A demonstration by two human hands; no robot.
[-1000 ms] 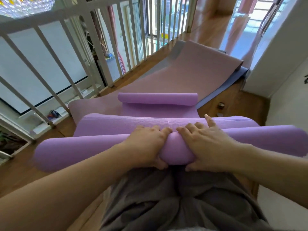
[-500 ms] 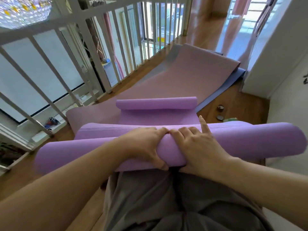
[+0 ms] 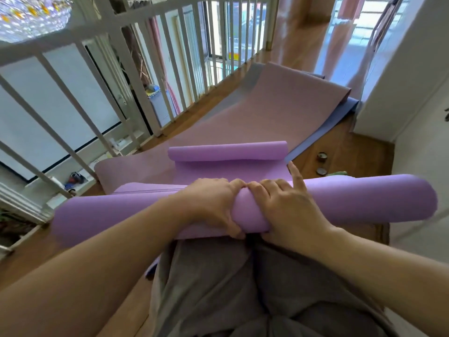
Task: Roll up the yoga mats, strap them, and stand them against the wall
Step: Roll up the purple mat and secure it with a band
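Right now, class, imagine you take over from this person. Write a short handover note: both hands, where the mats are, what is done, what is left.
Hands: left hand and right hand grip the middle of the purple roll side by side; the right forefinger sticks out.
Mats: the roll's unrolled stretch lies on the flat pink mat, with its curled far end beyond. A blue mat lies under the pink one.
Done: purple mat partly rolled.
Left: finish this roll, strap it, roll and strap the others, stand all against the wall. No strap in view.
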